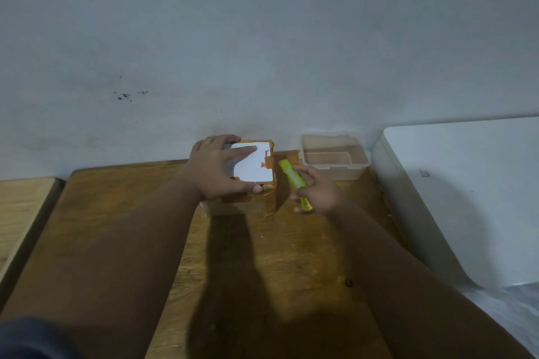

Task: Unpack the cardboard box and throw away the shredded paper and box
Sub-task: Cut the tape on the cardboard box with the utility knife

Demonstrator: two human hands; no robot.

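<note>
A small cardboard box [256,198] wrapped in brown tape, with a white label on top, stands at the far side of the wooden table [262,256] against the wall. My left hand [217,169] lies over the box's top and left side, fingers spread across the label, thumb on the front edge. Just right of the box, my right hand [318,192] holds a yellow-green utility knife [291,179], whose far end points up and left toward the box's right side. The box is shut and its contents are hidden.
A clear plastic tub [335,159] stands at the table's back right corner. A large white appliance [460,189] stands to the right of the table. A second lighter wooden surface [20,207] adjoins on the left. The grey wall runs right behind the box.
</note>
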